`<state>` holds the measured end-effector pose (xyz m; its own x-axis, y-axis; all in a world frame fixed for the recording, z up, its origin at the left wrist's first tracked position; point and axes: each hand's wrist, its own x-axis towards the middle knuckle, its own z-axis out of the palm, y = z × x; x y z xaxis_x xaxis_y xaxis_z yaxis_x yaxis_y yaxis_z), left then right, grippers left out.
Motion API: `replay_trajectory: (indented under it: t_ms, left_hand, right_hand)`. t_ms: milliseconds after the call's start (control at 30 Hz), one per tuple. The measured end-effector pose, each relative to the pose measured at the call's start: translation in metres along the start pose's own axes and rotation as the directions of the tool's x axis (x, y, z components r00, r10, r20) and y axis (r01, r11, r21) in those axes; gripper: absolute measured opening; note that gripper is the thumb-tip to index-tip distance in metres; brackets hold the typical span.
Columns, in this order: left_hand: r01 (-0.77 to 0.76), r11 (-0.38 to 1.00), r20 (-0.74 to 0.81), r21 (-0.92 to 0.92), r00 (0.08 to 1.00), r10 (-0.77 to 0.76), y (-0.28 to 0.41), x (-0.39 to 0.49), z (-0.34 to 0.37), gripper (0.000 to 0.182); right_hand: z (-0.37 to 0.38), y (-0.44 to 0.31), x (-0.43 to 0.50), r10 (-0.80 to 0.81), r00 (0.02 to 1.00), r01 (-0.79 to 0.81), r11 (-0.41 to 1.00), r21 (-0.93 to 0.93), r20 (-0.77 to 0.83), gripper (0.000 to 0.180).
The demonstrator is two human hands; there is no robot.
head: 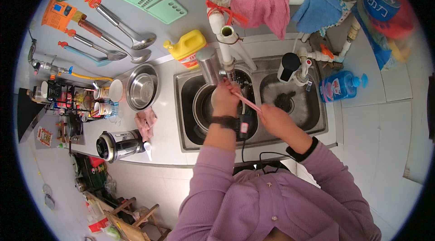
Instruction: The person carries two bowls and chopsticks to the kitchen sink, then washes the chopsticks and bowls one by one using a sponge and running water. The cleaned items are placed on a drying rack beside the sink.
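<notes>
Over the left basin of a steel double sink, my left hand is at the upper end of a pink stick-like handle, close under the metal tap. My right hand is closed around the lower end of that handle, above the divider between the basins. What the far end of the handle carries is hidden by my left hand and cannot be told. Below my left hand a round metal pot stands in the left basin. Dark wet bits lie about the drain of the right basin.
Left of the sink are nested steel bowls, a pink cloth, a glass blender jug and a white spoon. A yellow jug stands behind. White pipes rise at the back; a blue soap bottle stands right.
</notes>
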<state>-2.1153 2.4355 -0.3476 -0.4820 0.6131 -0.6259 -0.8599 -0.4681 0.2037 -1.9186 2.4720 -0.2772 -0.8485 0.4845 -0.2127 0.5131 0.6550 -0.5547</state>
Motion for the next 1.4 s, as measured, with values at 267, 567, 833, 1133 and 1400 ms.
replay_trajectory:
  t_ms: [267,567,833,1133,1400]
  left_hand:
    - [-0.085,0.996,0.157,0.011,0.984,0.082,0.006,0.006,0.003,0.015]
    - [0.139,0.99,0.176,-0.039,0.976,-0.13,0.012,0.016,-0.013,0.022]
    - [-0.111,0.979,0.179,0.173,0.981,0.079,-0.022,-0.006,-0.011,0.019]
    - [-0.045,0.996,0.26,0.074,0.965,0.025,-0.019,-0.013,-0.033,0.03]
    - [0.135,0.989,0.439,-0.053,0.893,-0.099,-0.019,-0.039,-0.031,0.032]
  right_hand:
    - [-0.002,0.04,-0.006,0.114,0.805,-0.589,0.279,0.759,0.583,0.037]
    - [-0.011,0.043,-0.006,0.197,0.856,-0.507,0.134,0.851,0.479,0.027]
    - [0.015,0.028,0.035,0.257,0.951,-0.299,0.62,0.725,0.172,0.034]
    - [0.019,0.002,0.072,0.051,0.994,-0.07,0.975,-0.213,-0.094,0.031]
    - [0.098,-0.01,0.134,0.196,0.963,-0.06,0.824,0.563,-0.185,0.054]
